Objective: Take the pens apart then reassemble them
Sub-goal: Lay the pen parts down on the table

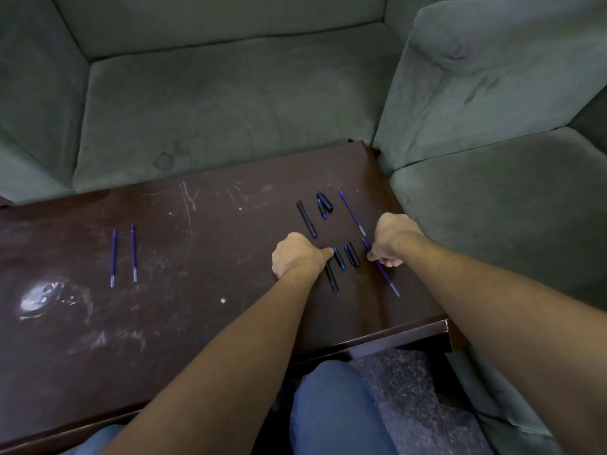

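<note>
A grey-green sofa (230,103) wraps around the far and right sides of a dark, scratched table (197,323), and the person's knees in blue jeans (331,408) show below its near edge. Both bare forearms reach over the table toward the pen parts laid out on its right half. The left hand (297,254) is curled knuckles-up, its thumb and fingertips closed around the top of a black barrel (331,279) that lies on the table and points back toward the person. The right hand (392,239) is also curled into a loose fist, thumb and fingers pinched on a blue refill (389,280) whose lower length slants free over the table. The hands are apart, with small parts lying between them: a short blue-tipped piece (339,258) just beside the left thumb, and a black cap (353,254) with another short piece against it. Farther back lie a second barrel (306,219), a second cap (325,201) with a blue-tipped piece touching it, and a second refill (352,212). Well apart on the left, two more refills (113,257) lie side by side, making four refills, two barrels and two caps counted
</note>
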